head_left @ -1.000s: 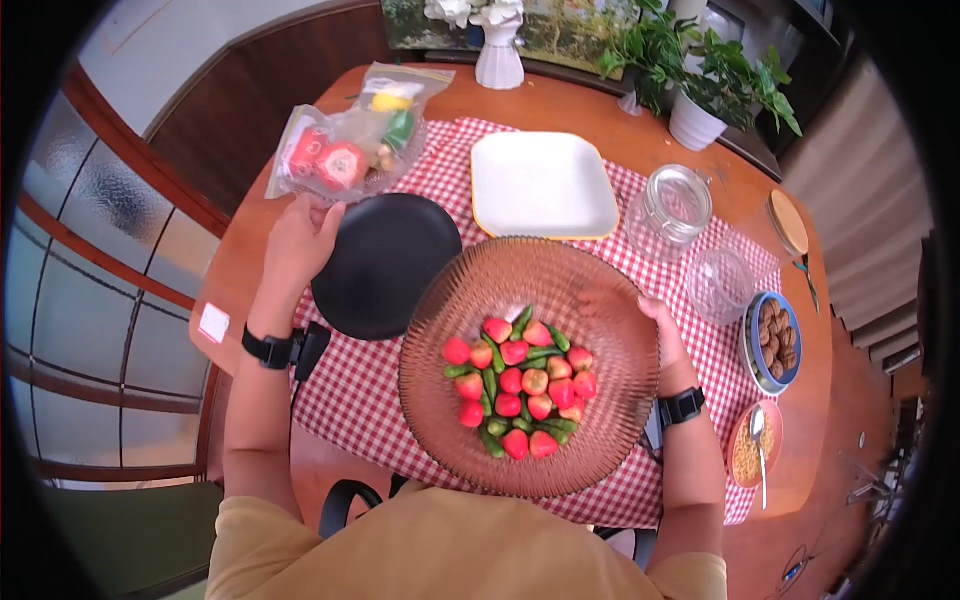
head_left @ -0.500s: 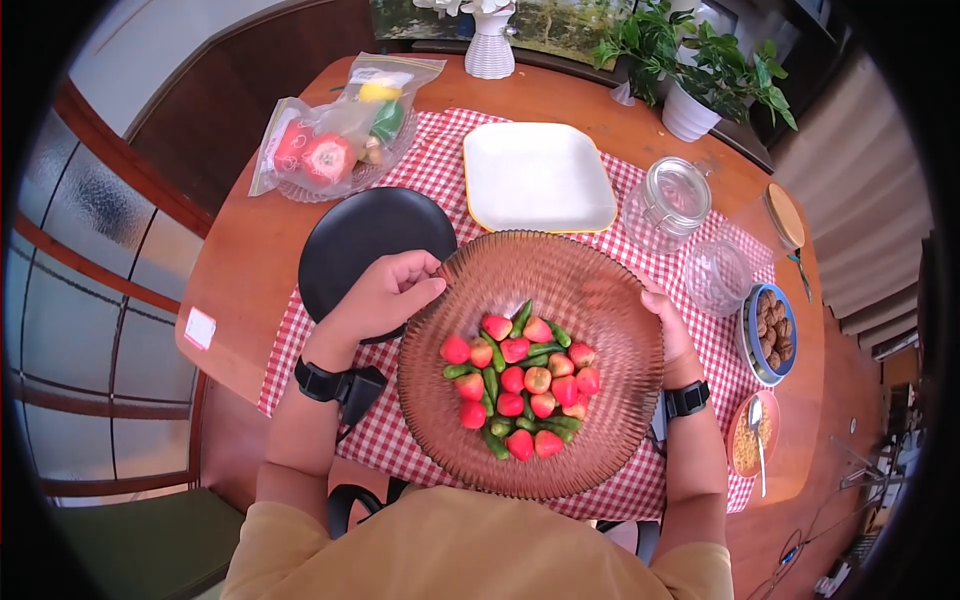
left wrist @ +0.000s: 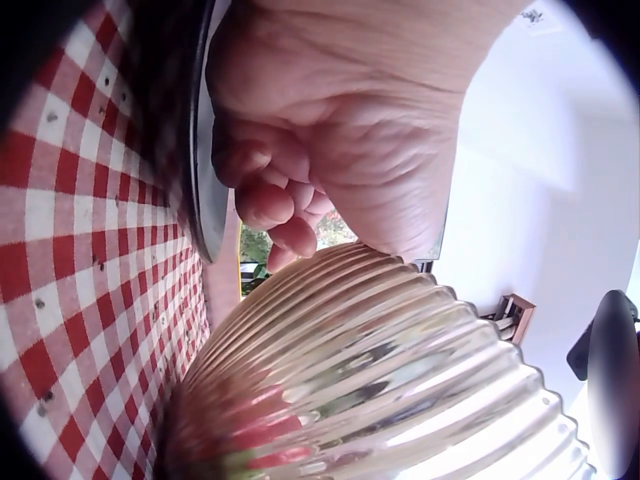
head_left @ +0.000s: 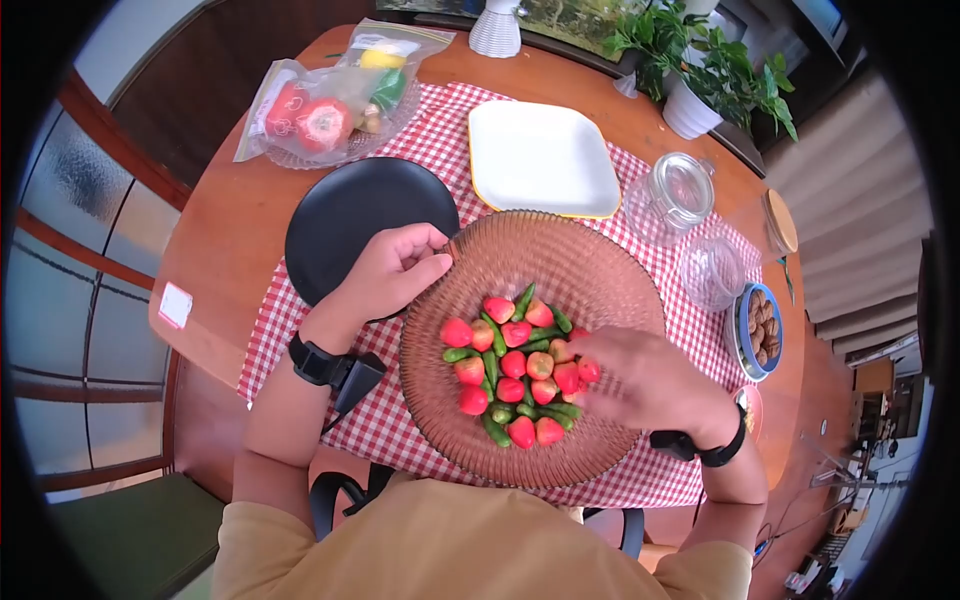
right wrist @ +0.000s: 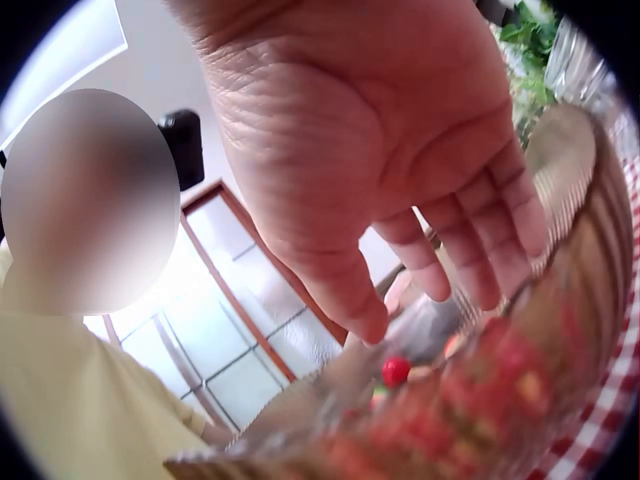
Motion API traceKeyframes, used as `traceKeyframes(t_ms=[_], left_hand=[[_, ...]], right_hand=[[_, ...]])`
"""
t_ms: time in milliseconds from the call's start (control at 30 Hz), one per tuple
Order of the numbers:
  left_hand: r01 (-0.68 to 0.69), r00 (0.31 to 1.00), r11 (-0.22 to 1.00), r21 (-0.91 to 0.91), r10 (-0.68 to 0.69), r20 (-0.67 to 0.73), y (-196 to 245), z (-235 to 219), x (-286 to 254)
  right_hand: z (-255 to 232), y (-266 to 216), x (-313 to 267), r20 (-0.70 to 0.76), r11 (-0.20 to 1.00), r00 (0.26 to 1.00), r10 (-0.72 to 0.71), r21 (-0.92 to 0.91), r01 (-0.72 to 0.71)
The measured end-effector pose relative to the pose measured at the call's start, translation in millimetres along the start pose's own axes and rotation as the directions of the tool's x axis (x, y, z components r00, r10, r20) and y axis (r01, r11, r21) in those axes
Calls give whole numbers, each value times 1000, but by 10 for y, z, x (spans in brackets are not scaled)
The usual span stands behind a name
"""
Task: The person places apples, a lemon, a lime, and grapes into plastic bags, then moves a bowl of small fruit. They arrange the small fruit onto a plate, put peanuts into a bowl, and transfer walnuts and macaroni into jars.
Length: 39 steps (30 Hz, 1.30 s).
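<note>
Bowl (head_left: 600,260) of ribbed amber glass, at the centre of the frame in the head view, on a red-and-white checked cloth (head_left: 380,440). Heaped in the middle of it, strawberries (head_left: 512,363), mostly red with a few yellowish ones, mixed with small green peppers (head_left: 463,354).

Left hand (head_left: 395,270) at the upper left of the rim, grasping it, with thumb and curled fingers against the glass edge. Right hand (head_left: 650,385) over the right part of the bowl, slightly blurred, released, with fingers loosely extended towards the fruit; holding nothing, as seen in the right wrist view.

Just beside the bowl, at the upper left, a black plate (head_left: 350,215); above the bowl, at the top centre, a white tray (head_left: 540,155) with a yellow edge. At the upper left of the frame, plastic bags (head_left: 300,105) of red, yellow and green produce on a clear glass dish. Towards the upper right, a clasp jar (head_left: 680,190) of clear glass, then a smaller clear glass bowl (head_left: 712,272) below it. Near the right edge of the table (head_left: 220,225), walnuts (head_left: 762,330) in a blue-rimmed dish.
</note>
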State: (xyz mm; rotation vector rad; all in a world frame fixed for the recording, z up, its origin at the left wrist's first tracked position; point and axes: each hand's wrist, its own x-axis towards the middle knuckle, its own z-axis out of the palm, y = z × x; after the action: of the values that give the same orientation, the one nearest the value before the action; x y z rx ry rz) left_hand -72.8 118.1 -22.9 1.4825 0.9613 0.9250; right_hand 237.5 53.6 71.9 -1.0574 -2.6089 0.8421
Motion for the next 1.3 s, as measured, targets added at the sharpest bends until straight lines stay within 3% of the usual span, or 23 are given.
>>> traceKeyframes(t_ms=[67, 233, 467, 567, 633, 800, 933, 1300], left_hand=[[-28, 1000, 1000, 7, 28, -10, -62, -10, 16], [-45, 999, 999, -24, 45, -6, -123, -13, 21], [-19, 1000, 999, -51, 19, 11, -74, -6, 11], [13, 999, 1000, -17, -12, 43, -41, -19, 3], [24, 1000, 999, 22, -24, 2, 8, 3, 0], [43, 999, 999, 31, -44, 30, 29, 4, 10], [43, 999, 999, 15, -44, 32, 56, -10, -5], [66, 997, 997, 32, -67, 35, 102, 0, -9]], right_hand=[[161, -56, 56, 87, 967, 991, 107, -240, -83], [360, -50, 175, 110, 935, 993, 34, -354, 7], [426, 78, 185, 233, 970, 972, 39, -241, 19], [377, 117, 183, 302, 985, 949, 92, -170, -41], [366, 170, 141, 279, 996, 957, 74, -60, -60], [242, 153, 107, 174, 992, 976, 129, -29, -126], [199, 132, 119, 191, 989, 971, 145, -8, -146], [302, 99, 193, 93, 997, 994, 59, 53, -64]])
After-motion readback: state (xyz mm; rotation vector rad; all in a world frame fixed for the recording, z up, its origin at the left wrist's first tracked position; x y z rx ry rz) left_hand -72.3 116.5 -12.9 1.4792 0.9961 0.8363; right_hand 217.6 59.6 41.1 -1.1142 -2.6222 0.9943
